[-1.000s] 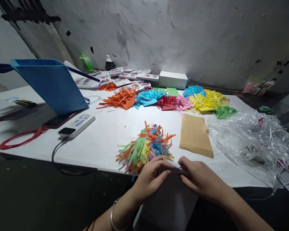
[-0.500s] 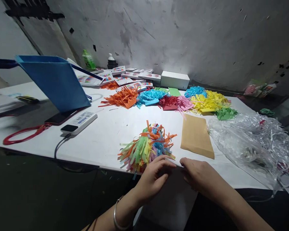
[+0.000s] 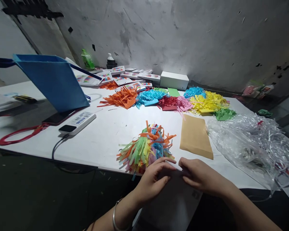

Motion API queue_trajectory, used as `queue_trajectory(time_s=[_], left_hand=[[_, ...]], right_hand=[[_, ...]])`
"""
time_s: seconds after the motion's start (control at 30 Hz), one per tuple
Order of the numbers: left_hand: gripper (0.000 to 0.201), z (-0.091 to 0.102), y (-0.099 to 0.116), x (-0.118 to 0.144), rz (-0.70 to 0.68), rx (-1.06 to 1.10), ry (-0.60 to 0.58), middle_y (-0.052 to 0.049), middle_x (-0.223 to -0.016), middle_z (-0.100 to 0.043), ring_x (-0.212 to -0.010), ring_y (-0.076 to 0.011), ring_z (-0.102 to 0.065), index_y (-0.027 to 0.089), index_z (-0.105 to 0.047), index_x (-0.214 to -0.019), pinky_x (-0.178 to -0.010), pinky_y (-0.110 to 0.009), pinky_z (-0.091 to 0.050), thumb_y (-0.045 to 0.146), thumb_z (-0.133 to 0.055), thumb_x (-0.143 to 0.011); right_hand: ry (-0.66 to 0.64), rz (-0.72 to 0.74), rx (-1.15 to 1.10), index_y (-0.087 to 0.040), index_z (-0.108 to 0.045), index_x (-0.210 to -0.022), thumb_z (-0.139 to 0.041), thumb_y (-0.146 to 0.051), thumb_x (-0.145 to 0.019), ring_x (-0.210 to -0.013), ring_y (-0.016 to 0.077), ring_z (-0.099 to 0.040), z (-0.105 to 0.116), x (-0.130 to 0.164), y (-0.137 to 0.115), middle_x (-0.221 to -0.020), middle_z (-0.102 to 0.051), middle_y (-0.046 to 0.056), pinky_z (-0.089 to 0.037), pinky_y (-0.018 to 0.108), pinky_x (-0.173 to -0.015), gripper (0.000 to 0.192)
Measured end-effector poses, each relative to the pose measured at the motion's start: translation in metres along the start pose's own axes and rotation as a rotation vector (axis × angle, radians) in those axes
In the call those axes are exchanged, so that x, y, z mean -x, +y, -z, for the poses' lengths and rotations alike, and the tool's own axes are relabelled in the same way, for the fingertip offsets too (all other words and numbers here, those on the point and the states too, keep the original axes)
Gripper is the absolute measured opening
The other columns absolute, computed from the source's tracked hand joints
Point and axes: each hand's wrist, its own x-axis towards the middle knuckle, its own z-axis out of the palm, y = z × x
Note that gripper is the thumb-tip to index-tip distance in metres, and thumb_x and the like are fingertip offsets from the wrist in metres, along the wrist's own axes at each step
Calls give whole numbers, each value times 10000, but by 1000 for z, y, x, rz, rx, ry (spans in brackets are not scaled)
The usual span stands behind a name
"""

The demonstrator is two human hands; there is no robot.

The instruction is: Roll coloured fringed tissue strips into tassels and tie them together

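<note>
My left hand [image 3: 156,176], a bracelet on its wrist, is at the table's front edge. Its fingers reach toward my right hand with the thumb held apart. My right hand [image 3: 198,175] is curled there, thumb and forefinger drawn together; what lies between them is too faint to name. Below both hands a pale sheet-like surface [image 3: 173,205] hangs down past the edge. Just beyond my left fingers rests a bunch of multicoloured paper-strip tassels [image 3: 146,146]. A tan envelope-like paper [image 3: 196,136] lies beyond my right hand.
Fringed paper bundles in orange [image 3: 122,97], blue, red, pink, yellow and green line the back, near flat printed packs [image 3: 132,86] and a white box [image 3: 174,80]. Clear plastic [image 3: 245,144] heaps at right. A blue bag [image 3: 55,83], white device [image 3: 78,123] and cable are left.
My right hand's fingers have shifted slightly, and its thumb shows more. The pale surface below has moved, with a grey mark now visible. The tassel bunch stays put on the table.
</note>
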Motion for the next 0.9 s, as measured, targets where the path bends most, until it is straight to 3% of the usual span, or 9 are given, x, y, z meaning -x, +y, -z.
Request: queue_trajectory(time_s=[0.13,0.27,0.5,0.6,0.73,0.77,0.83,0.9], left_hand=[[411,0,-3,1,-52,1,13,-96,-1210,-674,-1163,-242,-614,219,-698,-1062,-975,-376,-485,-24,-526,-778],[381,0,-5,1,-67,1,39,-96,-1165,-688,-1123,-235,-638,216,-705,-1046,-951,-373,-502,-15,-516,-809],[318,-2,-3,0,-60,-16,40,-110,-1146,-704,-1104,-242,-649,205,-718,-1072,-928,-363,-522,44,-561,-846],[247,-4,-3,2,-51,12,60,-87,-1074,-715,-1037,-221,-661,215,-722,-1053,-897,-329,-523,105,-555,-909],[435,-4,0,4,96,132,129,-31,-1023,-699,-847,-161,-648,279,-561,-1327,-768,-249,-519,194,-636,-906],[419,-3,1,4,143,150,117,-27,-989,-696,-799,-153,-633,261,-568,-1314,-725,-235,-508,237,-654,-905],[226,0,6,2,208,137,38,-25,-857,-681,-719,-145,-596,190,-678,-1094,-653,-218,-472,336,-634,-927],[288,2,9,1,241,110,-21,-21,-746,-644,-676,-139,-559,151,-697,-872,-614,-213,-434,409,-594,-948]], right_hand=[[-44,-12,-238,-210,-525,-910,-570,-147,-848,-700,120,-508,3,0,1,-790,-578,-40,-348,208,-609,100],[-43,-19,-298,-205,-578,-978,-546,-270,-949,-773,140,-544,-2,3,0,-891,-637,-2,-379,232,-671,78],[-26,-113,-207,-192,-474,-678,-563,-282,-922,-575,93,-387,-1,11,1,-614,-481,-59,-250,223,-550,275],[-76,-98,-369,-196,-434,-653,-612,-381,-899,-571,85,-322,-2,11,7,-587,-367,-81,-218,225,-528,356],[-161,-91,-561,-190,-439,-630,-547,-503,-935,-562,80,-278,-5,12,12,-586,-294,-78,-198,229,-506,449],[-128,-101,-512,-186,-453,-624,-532,-477,-949,-549,78,-281,-6,13,11,-572,-303,-78,-197,231,-508,443],[-36,-112,-385,-181,-483,-618,-530,-411,-960,-524,73,-299,-7,17,5,-543,-330,-76,-200,234,-515,415],[-4,-100,-365,-183,-507,-638,-517,-390,-971,-529,73,-332,-7,24,0,-551,-374,-71,-219,228,-525,393]])
